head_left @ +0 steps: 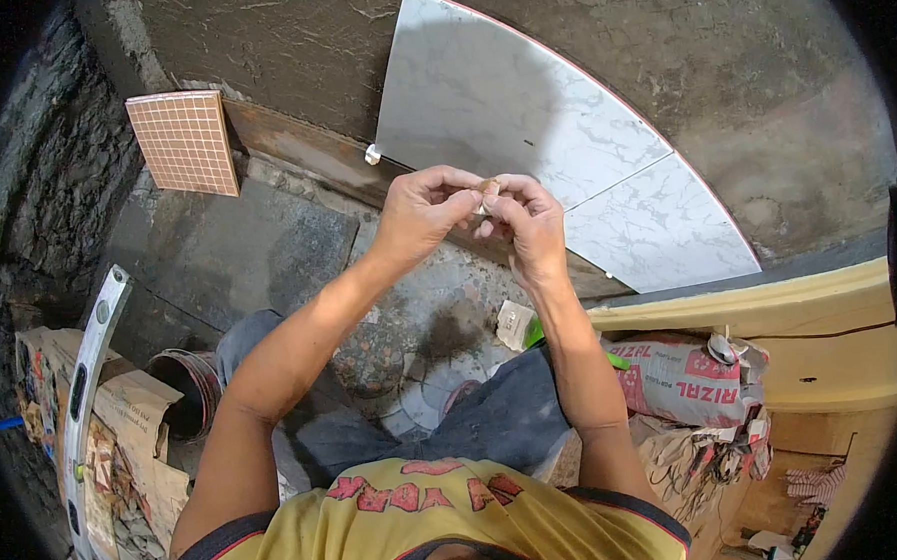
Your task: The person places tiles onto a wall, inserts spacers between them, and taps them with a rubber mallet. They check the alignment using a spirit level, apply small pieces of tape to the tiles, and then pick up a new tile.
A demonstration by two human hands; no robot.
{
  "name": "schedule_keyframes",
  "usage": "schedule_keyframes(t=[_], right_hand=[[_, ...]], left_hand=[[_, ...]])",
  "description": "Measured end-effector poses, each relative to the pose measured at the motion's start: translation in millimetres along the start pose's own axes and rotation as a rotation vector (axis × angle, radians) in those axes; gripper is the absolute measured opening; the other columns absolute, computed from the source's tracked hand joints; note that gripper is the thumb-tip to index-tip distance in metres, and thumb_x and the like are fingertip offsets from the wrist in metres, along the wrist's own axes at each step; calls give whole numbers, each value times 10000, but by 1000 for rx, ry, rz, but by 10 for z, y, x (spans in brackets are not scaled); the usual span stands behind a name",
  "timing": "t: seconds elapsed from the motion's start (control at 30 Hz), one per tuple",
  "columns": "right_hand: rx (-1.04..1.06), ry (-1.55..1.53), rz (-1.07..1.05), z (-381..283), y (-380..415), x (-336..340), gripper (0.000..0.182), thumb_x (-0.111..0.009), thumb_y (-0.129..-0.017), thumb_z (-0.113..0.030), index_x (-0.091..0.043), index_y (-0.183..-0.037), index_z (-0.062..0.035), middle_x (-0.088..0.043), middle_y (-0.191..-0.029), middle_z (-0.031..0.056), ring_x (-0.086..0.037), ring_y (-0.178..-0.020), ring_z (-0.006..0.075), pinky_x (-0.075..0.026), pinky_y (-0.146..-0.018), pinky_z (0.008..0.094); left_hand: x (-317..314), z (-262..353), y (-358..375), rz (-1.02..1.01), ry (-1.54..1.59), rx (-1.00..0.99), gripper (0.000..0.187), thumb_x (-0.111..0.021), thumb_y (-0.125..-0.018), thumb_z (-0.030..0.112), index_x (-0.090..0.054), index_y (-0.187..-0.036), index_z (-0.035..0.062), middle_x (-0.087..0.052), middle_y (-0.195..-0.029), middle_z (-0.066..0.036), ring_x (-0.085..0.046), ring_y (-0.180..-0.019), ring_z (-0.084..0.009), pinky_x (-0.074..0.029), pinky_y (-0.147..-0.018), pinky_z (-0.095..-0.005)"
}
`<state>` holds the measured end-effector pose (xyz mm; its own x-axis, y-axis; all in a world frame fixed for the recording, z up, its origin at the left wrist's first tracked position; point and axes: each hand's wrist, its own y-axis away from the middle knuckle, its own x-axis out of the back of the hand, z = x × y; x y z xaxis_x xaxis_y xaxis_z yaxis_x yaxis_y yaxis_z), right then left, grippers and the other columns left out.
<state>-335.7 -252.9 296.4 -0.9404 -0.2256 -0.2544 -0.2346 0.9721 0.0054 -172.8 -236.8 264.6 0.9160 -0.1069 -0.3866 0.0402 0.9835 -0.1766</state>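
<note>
My left hand (423, 211) and my right hand (534, 226) meet in front of the wall, both with fingers pinched on a small brown-and-white piece (489, 190). Fingers cover most of it, and its kind does not show. Just beyond my hands, white marbled tiles (480, 88) are on the wall, with a curved outer edge and a seam toward the right. A small white folded bit (372, 154) sits under their lower left corner, and another white bit (609, 274) is at the lower edge farther right.
A square-patterned tan tile (184, 141) leans at the left wall. A spirit level (85, 396) stands beside a bucket (188, 391) and a torn carton (134, 414). To the right lie a cement bag (678, 380) and a cream curved panel (829, 293).
</note>
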Motion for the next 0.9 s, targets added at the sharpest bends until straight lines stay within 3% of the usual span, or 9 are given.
schedule_keyframes(t=[0.07, 0.27, 0.47, 0.57, 0.67, 0.9], right_hand=[[-68, -28, 12, 21, -6, 10, 124, -630, -867, 20, -641, -990, 25, -676, -867, 99, -603, -610, 115, -584, -587, 294], [-75, -143, 85, 56, -13, -20, 76, -598, -853, 42, -627, -917, 14, -652, -793, 90, -552, -562, 104, -578, -539, 297], [48, -10, 68, 127, -23, 26, 66, -595, -878, 60, -642, -894, 17, -661, -747, 80, -622, -595, 123, -594, -569, 302], [-51, -13, 38, 110, -33, 53, 56, -608, -897, 53, -654, -907, 23, -696, -792, 101, -684, -654, 151, -604, -610, 301], [-21, 13, 35, 118, -47, 85, 56, -618, -901, 49, -666, -923, 31, -718, -846, 132, -713, -701, 173, -609, -643, 294], [25, 109, 35, 114, -37, 75, 92, -643, -906, 20, -681, -984, 50, -723, -873, 134, -716, -739, 167, -596, -702, 280]], left_hand=[[13, -48, 0, -11, -18, -12, 137, -680, -938, 84, -720, -1028, -12, -714, -862, -51, -641, -737, -73, -533, -640, -227], [7, -76, -12, -54, 208, 98, 163, -674, -944, 86, -694, -1076, -8, -700, -920, -64, -652, -757, -112, -556, -674, -259], [38, -72, -24, -20, 212, 216, 228, -714, -924, 106, -683, -1116, -13, -711, -961, -88, -672, -854, -139, -564, -762, -309], [63, -74, -24, 4, 158, 213, 261, -736, -913, 125, -681, -1122, -21, -716, -994, -99, -675, -850, -144, -559, -769, -302], [52, -84, -45, 12, 181, 215, 241, -727, -914, 115, -694, -1106, -26, -715, -958, -80, -661, -841, -127, -546, -778, -289], [52, -62, -23, 24, 169, 214, 298, -743, -914, 155, -687, -1137, -35, -710, -1002, -82, -656, -878, -127, -540, -787, -283]])
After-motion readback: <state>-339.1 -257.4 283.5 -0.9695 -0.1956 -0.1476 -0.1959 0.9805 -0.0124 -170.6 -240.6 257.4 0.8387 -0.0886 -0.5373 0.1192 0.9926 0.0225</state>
